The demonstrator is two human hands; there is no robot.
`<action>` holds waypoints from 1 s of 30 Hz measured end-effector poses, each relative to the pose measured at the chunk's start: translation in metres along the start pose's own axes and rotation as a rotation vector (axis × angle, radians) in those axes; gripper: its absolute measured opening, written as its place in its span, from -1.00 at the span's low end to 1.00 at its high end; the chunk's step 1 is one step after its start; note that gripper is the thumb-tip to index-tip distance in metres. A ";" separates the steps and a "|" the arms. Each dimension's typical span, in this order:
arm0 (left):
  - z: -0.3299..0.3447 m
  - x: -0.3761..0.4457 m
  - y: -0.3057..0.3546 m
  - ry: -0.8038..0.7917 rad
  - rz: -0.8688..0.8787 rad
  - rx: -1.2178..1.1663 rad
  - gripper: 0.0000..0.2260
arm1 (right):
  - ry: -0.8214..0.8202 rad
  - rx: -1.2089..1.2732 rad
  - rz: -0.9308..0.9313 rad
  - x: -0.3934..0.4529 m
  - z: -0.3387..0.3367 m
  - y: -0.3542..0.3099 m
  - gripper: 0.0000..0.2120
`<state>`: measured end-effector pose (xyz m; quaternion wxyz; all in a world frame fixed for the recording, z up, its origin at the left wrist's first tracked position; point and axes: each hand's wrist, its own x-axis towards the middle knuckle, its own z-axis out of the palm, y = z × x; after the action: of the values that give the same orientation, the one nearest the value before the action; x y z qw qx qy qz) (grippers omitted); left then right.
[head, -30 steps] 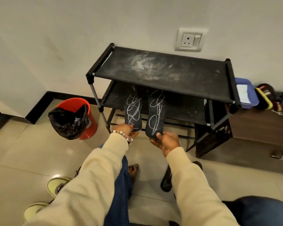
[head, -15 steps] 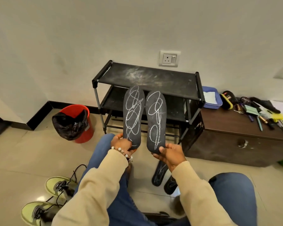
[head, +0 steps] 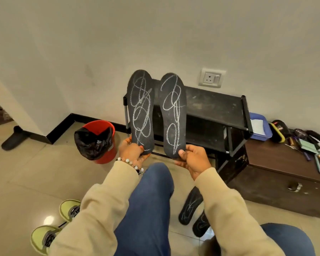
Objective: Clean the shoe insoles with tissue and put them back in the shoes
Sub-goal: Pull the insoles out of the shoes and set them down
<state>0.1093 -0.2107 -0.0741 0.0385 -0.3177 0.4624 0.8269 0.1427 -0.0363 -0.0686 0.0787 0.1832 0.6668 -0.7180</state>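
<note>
Two black insoles scribbled with white chalk stand upright side by side in front of me. My left hand (head: pixel 132 150) pinches the heel of the left insole (head: pixel 141 111). My right hand (head: pixel 191 159) pinches the heel of the right insole (head: pixel 173 115). Two more black insoles (head: pixel 191 207) lie on the floor by my right knee. A pair of yellow-green shoes (head: pixel 63 224) sits on the floor at the lower left, partly hidden by my left sleeve. No tissue is clearly in view.
A black two-shelf shoe rack (head: pixel 214 108) stands against the wall behind the insoles. A red bin with a black liner (head: pixel 98 141) is to its left. A dark wooden chest (head: pixel 284 172) with a blue tray (head: pixel 259 126) and assorted tools is on the right.
Both hands have drawn the two insoles off the rack's lower shelf and lifted them upright toward me. My view has pulled back from the rack.
</note>
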 end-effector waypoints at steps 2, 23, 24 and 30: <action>-0.014 0.020 0.010 0.042 0.024 -0.019 -0.46 | -0.045 -0.071 -0.006 0.032 0.014 -0.002 -0.83; -0.180 0.238 -0.181 0.625 -0.597 -0.129 -0.63 | -0.657 -0.654 0.624 0.274 0.073 0.270 -0.80; -0.185 0.248 -0.191 0.623 -0.629 -0.145 -0.63 | -0.652 -0.650 0.656 0.279 0.074 0.288 -0.85; -0.220 0.283 -0.234 0.610 -0.700 -0.130 -0.62 | -0.572 -0.644 0.753 0.287 0.094 0.375 -0.77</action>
<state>0.0754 -0.3165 -0.4879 0.1576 -0.6847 0.2652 0.6603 -0.0018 -0.1280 -0.5187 0.5584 0.1735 0.6929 -0.4219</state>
